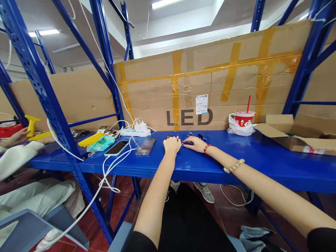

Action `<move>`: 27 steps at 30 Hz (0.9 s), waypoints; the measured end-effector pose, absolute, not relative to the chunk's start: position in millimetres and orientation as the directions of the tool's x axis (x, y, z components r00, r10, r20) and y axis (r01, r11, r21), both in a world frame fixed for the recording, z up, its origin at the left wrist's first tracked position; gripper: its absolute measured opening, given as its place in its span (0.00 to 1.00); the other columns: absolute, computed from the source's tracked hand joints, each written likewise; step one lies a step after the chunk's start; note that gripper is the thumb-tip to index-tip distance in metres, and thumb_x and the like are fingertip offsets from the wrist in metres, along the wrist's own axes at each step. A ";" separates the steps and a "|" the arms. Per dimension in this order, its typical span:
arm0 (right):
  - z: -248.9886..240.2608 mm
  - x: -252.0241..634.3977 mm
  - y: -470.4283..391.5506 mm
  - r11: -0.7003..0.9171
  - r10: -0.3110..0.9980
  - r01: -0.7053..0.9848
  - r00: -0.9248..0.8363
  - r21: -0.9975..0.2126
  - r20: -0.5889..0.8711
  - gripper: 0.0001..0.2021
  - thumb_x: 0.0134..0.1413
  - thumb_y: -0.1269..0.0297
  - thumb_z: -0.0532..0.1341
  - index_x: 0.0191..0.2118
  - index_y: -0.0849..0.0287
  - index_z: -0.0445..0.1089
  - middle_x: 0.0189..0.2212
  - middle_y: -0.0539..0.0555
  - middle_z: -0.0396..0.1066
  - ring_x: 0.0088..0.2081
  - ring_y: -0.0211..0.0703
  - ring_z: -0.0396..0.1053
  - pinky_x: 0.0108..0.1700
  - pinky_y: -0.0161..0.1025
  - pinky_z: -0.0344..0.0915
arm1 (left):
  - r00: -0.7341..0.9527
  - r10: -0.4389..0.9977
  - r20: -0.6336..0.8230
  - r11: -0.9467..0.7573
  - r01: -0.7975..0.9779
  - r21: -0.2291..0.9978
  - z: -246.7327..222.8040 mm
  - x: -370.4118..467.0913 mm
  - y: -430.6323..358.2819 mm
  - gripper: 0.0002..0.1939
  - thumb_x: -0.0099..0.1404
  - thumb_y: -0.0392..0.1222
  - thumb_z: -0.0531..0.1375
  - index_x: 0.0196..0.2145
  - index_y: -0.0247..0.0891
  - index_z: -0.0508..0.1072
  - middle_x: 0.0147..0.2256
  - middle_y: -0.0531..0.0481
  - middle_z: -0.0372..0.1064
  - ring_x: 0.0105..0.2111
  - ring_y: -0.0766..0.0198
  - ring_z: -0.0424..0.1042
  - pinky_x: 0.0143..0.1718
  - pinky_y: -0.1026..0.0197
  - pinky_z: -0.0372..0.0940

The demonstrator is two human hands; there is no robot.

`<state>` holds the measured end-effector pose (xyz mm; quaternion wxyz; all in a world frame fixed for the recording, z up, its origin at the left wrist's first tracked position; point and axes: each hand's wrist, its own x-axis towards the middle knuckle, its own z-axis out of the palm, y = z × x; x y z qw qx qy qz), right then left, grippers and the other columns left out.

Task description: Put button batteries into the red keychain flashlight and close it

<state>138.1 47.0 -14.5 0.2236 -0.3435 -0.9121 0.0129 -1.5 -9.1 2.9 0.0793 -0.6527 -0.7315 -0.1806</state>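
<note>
Behind the hands [172, 144] [195, 142], cardboard [153, 96] (marked "LED").

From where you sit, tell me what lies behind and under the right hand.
Behind the right hand, a small dark object and some tiny pieces rest on the blue table, too small to identify. Whatever lies under the palm is covered.

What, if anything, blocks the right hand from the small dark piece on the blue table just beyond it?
Nothing visible does. The small dark piece lies just beyond the right hand; the white power strip is well off to the left.
</note>
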 end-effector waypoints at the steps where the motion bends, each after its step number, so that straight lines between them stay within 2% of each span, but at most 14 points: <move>1: -16.4 138.1 49.4 0.760 0.632 0.630 -0.661 -0.159 0.403 0.11 0.57 0.63 0.55 0.43 0.61 0.66 0.43 0.55 0.66 0.43 0.42 0.65 0.45 0.47 0.63 | -0.132 0.927 0.352 0.077 0.983 0.167 3.1 -0.8 -10.3 0.15 0.64 0.43 0.54 0.47 0.34 0.64 0.45 0.44 0.64 0.41 0.60 0.67 0.41 0.52 0.65; 8: -17.4 134.8 65.1 0.750 0.626 0.657 -0.670 -0.073 0.398 0.11 0.57 0.61 0.54 0.42 0.62 0.66 0.40 0.54 0.66 0.40 0.41 0.66 0.41 0.44 0.65 | -0.094 0.921 0.379 0.015 0.979 0.204 1.2 2.3 -11.1 0.15 0.64 0.45 0.53 0.43 0.33 0.67 0.41 0.46 0.67 0.39 0.62 0.68 0.40 0.53 0.65; 10: -15.1 134.8 70.2 0.740 0.638 0.670 -0.671 -0.060 0.377 0.11 0.57 0.60 0.54 0.41 0.62 0.66 0.40 0.54 0.66 0.40 0.41 0.66 0.41 0.44 0.65 | -0.082 0.918 0.388 -0.006 0.975 0.222 0.8 4.6 -9.4 0.16 0.66 0.48 0.49 0.40 0.32 0.69 0.38 0.46 0.69 0.37 0.62 0.69 0.40 0.53 0.64; 13: -12.7 136.0 78.0 0.706 0.680 0.706 -0.654 -0.058 0.331 0.11 0.57 0.61 0.54 0.42 0.62 0.66 0.41 0.55 0.66 0.39 0.40 0.66 0.40 0.43 0.65 | -0.037 0.912 0.408 -0.073 0.965 0.251 4.9 12.2 -8.4 0.23 0.68 0.48 0.41 0.37 0.35 0.72 0.37 0.44 0.71 0.38 0.56 0.70 0.39 0.55 0.63; 18: -10.6 137.2 83.1 0.656 0.738 0.752 -0.620 -0.067 0.267 0.12 0.58 0.61 0.54 0.43 0.61 0.65 0.40 0.54 0.67 0.38 0.40 0.67 0.39 0.42 0.65 | 0.061 0.909 0.412 -0.191 0.940 0.283 22.7 29.8 -21.4 0.23 0.65 0.49 0.43 0.33 0.35 0.74 0.34 0.43 0.73 0.37 0.54 0.71 0.36 0.58 0.61; 20: -8.6 137.0 81.9 0.669 0.729 0.741 -0.635 -0.067 0.255 0.11 0.57 0.60 0.54 0.41 0.61 0.66 0.38 0.54 0.68 0.37 0.39 0.67 0.38 0.41 0.65 | 0.092 0.908 0.408 -0.224 0.931 0.289 27.2 33.7 -33.2 0.23 0.65 0.50 0.43 0.30 0.36 0.74 0.32 0.44 0.74 0.35 0.55 0.72 0.33 0.60 0.60; 22: -4.7 136.1 80.7 0.682 0.717 0.729 -0.649 -0.061 0.253 0.09 0.57 0.61 0.53 0.37 0.56 0.68 0.34 0.52 0.69 0.36 0.40 0.68 0.36 0.37 0.64 | 0.124 0.914 0.386 -0.258 0.913 0.317 26.5 33.0 -46.1 0.23 0.65 0.49 0.44 0.25 0.39 0.73 0.28 0.45 0.74 0.32 0.56 0.73 0.29 0.61 0.58; 25: 6.2 133.2 80.1 0.693 0.704 0.720 -0.664 -0.039 0.252 0.07 0.56 0.62 0.53 0.36 0.52 0.68 0.33 0.50 0.70 0.36 0.41 0.69 0.30 0.34 0.61 | 0.114 0.948 0.295 -0.227 0.896 0.382 16.7 21.6 -60.2 0.22 0.65 0.47 0.44 0.21 0.42 0.71 0.24 0.48 0.73 0.27 0.59 0.73 0.24 0.62 0.53; 27: 15.8 130.2 79.7 0.700 0.697 0.714 -0.674 -0.028 0.243 0.09 0.56 0.61 0.52 0.37 0.51 0.68 0.35 0.51 0.70 0.35 0.42 0.70 0.28 0.34 0.59 | 0.047 0.960 0.276 -0.163 0.896 0.413 8.0 9.3 -63.9 0.22 0.65 0.47 0.43 0.20 0.43 0.69 0.21 0.49 0.72 0.25 0.60 0.72 0.22 0.61 0.49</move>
